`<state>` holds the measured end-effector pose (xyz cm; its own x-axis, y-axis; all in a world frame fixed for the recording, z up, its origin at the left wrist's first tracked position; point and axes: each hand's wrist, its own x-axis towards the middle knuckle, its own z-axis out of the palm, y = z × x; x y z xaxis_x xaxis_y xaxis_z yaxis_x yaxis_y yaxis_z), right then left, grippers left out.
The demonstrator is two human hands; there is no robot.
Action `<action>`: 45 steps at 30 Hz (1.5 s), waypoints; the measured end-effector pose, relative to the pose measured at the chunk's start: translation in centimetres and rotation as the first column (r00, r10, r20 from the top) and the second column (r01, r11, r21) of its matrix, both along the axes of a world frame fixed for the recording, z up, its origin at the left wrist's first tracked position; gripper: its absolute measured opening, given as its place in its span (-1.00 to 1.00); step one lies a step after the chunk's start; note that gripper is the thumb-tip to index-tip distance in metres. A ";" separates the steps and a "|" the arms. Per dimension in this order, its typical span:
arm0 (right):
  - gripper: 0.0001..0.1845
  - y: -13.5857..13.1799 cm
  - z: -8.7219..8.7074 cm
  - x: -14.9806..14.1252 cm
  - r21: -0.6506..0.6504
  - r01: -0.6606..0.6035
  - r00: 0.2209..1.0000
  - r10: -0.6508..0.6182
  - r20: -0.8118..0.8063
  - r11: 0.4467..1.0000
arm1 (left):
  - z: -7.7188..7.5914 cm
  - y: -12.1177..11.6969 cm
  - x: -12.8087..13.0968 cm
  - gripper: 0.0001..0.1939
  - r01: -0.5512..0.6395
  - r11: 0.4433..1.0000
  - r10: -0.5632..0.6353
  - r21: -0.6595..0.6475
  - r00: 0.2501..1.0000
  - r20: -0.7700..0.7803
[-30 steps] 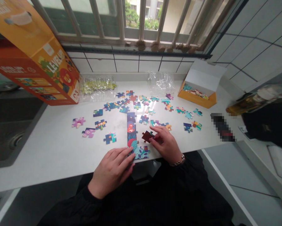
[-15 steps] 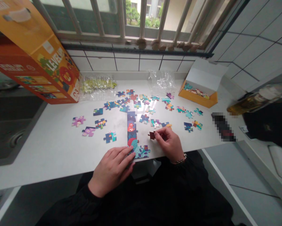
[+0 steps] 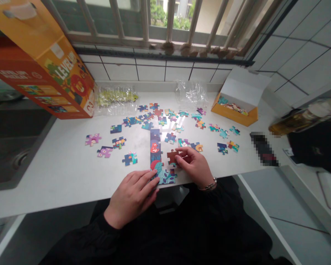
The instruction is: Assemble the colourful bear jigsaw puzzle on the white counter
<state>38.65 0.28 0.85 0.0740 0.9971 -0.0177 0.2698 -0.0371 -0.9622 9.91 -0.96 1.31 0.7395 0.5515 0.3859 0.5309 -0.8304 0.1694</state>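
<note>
The right hand point(image 3: 194, 167) pinches a brown puzzle piece point(image 3: 172, 157) in a narrow grip between thumb and fingertips; whether the piece touches the counter or is slightly raised cannot be told. It sits just right of the long puzzle strip point(image 3: 155, 154), with a small gap between them. The left hand point(image 3: 130, 200) lies open, its fingers flat across the strip's near end, steadying it without gripping it. A teal-and-purple piece point(image 3: 166, 176) joins that end on the right.

Loose pieces lie on both sides of the strip and beyond it, across the white counter point(image 3: 57, 173). Far right of the strip stands an open orange box point(image 3: 234, 114) holding more pieces; far left stands a large orange carton point(image 3: 38, 62).

The step in hand appears to be trying this brown piece against the strip. The next move calls for turning it until its tabs match the strip's right edge, with the strip held steady.
</note>
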 end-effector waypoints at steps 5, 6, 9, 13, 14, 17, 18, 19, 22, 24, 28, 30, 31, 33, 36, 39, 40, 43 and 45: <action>-0.75 0.6 0.6 -0.9 0.000 -0.065 0.991 0.064 0.119 0.998 | 0.0 0.0 0.1 -0.67 -0.004 1.000 0.004 -0.003 1.000 -0.005; -0.76 0.7 0.6 -1.0 -0.005 -0.074 0.986 0.074 0.148 0.997 | 0.0 0.0 0.1 -0.66 -0.006 1.000 0.006 -0.004 1.000 -0.004; -0.78 0.8 0.5 -1.3 0.002 -0.085 0.966 0.082 0.245 0.996 | 0.0 -0.1 0.0 -0.67 -0.005 1.000 0.005 -0.002 1.000 0.005; -0.79 0.6 0.3 -1.5 0.045 -0.087 0.932 0.065 0.356 0.995 | -0.1 -0.1 -0.1 -0.66 -0.003 1.000 0.003 -0.005 1.000 -0.004; -0.79 0.5 0.4 -1.6 0.057 -0.085 0.925 0.057 0.376 0.995 | -0.1 -0.1 0.0 -0.66 -0.005 1.000 0.005 -0.006 1.000 -0.004; -0.81 0.3 0.5 -1.8 0.090 -0.083 0.907 0.038 0.420 0.992 | -0.1 -0.1 0.1 -0.67 -0.008 1.000 0.008 -0.004 1.000 0.002; -0.81 0.2 0.6 -1.9 0.100 -0.082 0.903 0.032 0.428 0.992 | -0.1 -0.1 0.1 -0.67 -0.008 1.000 0.008 -0.004 1.000 0.002; -0.81 0.2 0.6 -1.9 0.108 -0.082 0.900 0.027 0.435 0.991 | -0.1 0.0 0.1 -0.67 -0.006 1.000 0.006 -0.005 1.000 -0.001; -0.80 0.0 0.4 -2.0 0.130 -0.086 0.889 0.018 0.457 0.988 | -0.1 0.0 0.1 -0.66 -0.004 1.000 0.004 -0.007 1.000 -0.011; -0.80 -0.1 0.2 -2.1 0.144 -0.096 0.882 0.018 0.471 0.985 | -0.1 -0.1 0.1 -0.66 -0.004 1.000 0.004 -0.002 1.000 -0.010; -0.83 -0.2 0.0 -2.2 0.179 -0.121 0.872 0.018 0.490 0.977 | -0.2 -0.1 -0.1 -0.67 -0.004 1.000 0.004 -0.006 1.000 -0.010; -0.83 -0.2 0.0 -2.2 0.190 -0.134 0.865 0.021 0.502 0.973 | -0.3 -0.1 -0.1 -0.66 -0.003 1.000 0.003 -0.009 1.000 -0.012; -0.83 -0.2 0.0 -2.2 0.189 -0.140 0.861 0.025 0.508 0.972 | -0.3 -0.1 -0.1 -0.66 -0.005 1.000 0.005 -0.008 1.000 -0.012; -0.83 -0.3 0.1 -2.2 0.184 -0.151 0.852 0.034 0.522 0.971 | -0.3 -0.1 0.0 -0.67 -0.005 1.000 0.005 -0.007 1.000 -0.009; -0.77 -0.4 0.3 -2.2 0.187 -0.166 0.840 0.040 0.541 0.968 | -0.3 -0.1 0.0 -0.68 -0.006 1.000 0.006 -0.011 1.000 -0.005; -0.69 -0.5 0.4 -2.1 0.188 -0.185 0.834 0.053 0.550 0.965 | -0.3 -0.2 -0.1 -0.67 -0.005 1.000 0.004 -0.020 1.000 -0.009; -0.68 -0.5 0.5 -2.1 0.183 -0.193 0.832 0.062 0.551 0.964 | -0.3 -0.2 -0.1 -0.67 -0.004 1.000 0.004 -0.023 1.000 -0.011; -0.70 -0.4 0.4 -2.0 0.180 -0.211 0.832 0.080 0.549 0.961 | -0.4 -0.2 -0.1 -0.66 -0.008 1.000 0.008 -0.025 1.000 -0.012; -0.70 -0.4 0.3 -1.9 0.196 -0.209 0.840 0.073 0.538 0.958 | -0.4 -0.1 -0.1 -0.66 -0.008 1.000 0.008 -0.020 1.000 -0.010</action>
<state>36.77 -0.11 1.11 -0.1377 0.9655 0.2211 0.7165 0.2513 -0.6508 9.83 -1.05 0.92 0.7386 0.5650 0.3677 0.5392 -0.8225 0.1807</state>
